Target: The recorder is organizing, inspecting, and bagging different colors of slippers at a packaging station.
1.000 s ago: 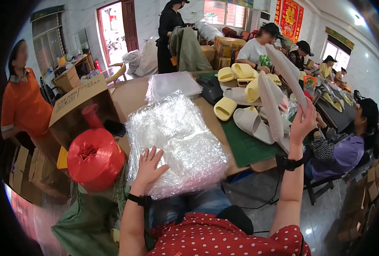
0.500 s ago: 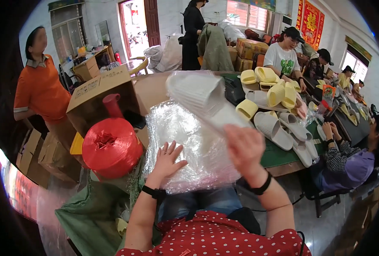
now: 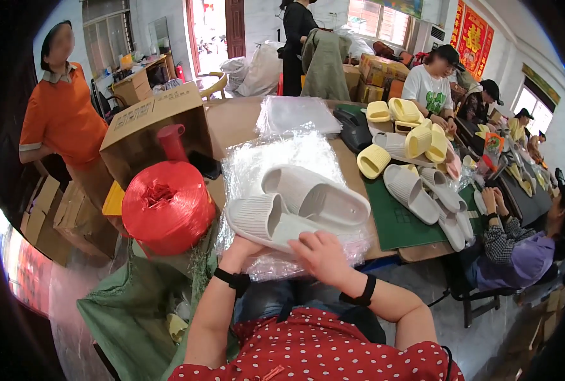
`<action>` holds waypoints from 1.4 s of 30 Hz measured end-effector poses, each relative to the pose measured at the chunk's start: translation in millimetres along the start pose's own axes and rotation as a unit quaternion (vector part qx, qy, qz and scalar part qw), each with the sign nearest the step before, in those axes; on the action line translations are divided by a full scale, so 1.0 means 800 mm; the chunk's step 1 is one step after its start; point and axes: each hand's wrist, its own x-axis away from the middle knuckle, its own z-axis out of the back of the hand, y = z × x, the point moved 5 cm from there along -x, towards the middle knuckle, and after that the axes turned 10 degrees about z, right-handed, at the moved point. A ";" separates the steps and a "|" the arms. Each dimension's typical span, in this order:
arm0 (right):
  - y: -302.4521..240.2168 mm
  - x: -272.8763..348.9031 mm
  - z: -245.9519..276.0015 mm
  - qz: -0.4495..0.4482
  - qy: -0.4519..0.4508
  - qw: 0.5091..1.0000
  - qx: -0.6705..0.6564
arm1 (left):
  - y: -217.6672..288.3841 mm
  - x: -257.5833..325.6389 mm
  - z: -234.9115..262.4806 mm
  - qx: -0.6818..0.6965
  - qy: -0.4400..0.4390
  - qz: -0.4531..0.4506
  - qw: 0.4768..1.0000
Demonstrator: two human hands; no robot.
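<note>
Two pale grey ridged slippers lie side by side over a stack of clear plastic bags (image 3: 282, 155) before me. The nearer slipper (image 3: 255, 216) has its toe over my left hand (image 3: 247, 246), which grips it from below with the fingers mostly hidden. At that slipper's near edge, toward the heel, my right hand (image 3: 326, 257) holds on with bent fingers. The farther slipper (image 3: 336, 206) leans partly over the first one, its heel to the right; neither hand touches it.
Left stand a red roll of plastic twine (image 3: 167, 206) and an open cardboard box (image 3: 155, 124). More clear bags (image 3: 298, 115) lie behind. Yellow and grey slippers (image 3: 413, 193) cover the green mat (image 3: 400, 225) at right. Co-workers sit along the right; a person in orange (image 3: 66, 124) stands left.
The blurred slipper in my right hand has come down and left onto the bags, where two slippers now lie. My left hand, earlier flat on the bags, is now under a toe.
</note>
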 end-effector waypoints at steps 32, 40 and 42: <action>0.179 -0.050 -0.091 -0.234 -0.040 0.965 -0.112 | 0.037 0.002 0.001 -0.274 -0.061 0.094 0.955; 0.261 0.052 -0.026 -0.363 0.086 0.928 0.000 | 0.022 0.010 -0.001 -0.251 0.011 0.047 0.967; 0.267 0.084 -0.009 -0.381 0.127 0.915 0.035 | 0.038 0.010 0.004 -0.271 0.011 0.060 0.960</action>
